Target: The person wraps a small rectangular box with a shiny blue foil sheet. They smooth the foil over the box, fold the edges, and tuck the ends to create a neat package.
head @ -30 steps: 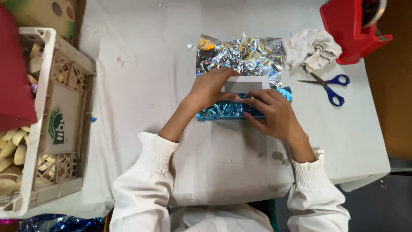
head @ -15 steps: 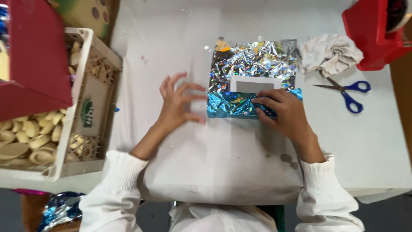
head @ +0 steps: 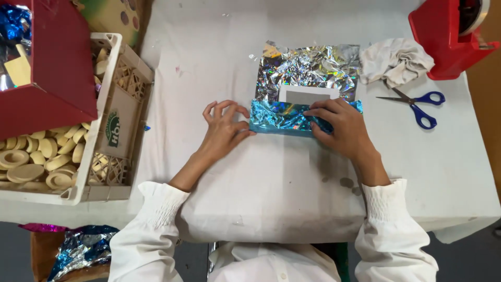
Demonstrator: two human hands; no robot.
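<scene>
A crinkled silver holographic foil sheet (head: 308,68) lies on the white table (head: 235,68), with a flat grey-white card (head: 307,94) on it. The sheet's near edge is folded up over the card as a blue shiny flap (head: 279,118). My right hand (head: 342,127) presses flat on the right part of this flap. My left hand (head: 224,127) rests on the table beside the flap's left end, fingers curled, fingertips touching the foil's edge.
Blue-handled scissors (head: 417,106) and a crumpled white cloth (head: 396,60) lie at the right. A red tape dispenser (head: 451,34) stands at the far right corner. A plastic crate (head: 122,83) of pale wooden rings and a red box (head: 49,68) sit at the left.
My left hand left the card and foil, swung out to the left with fingers spread, then came back to the flap's left end. My right hand stayed pressing the flap.
</scene>
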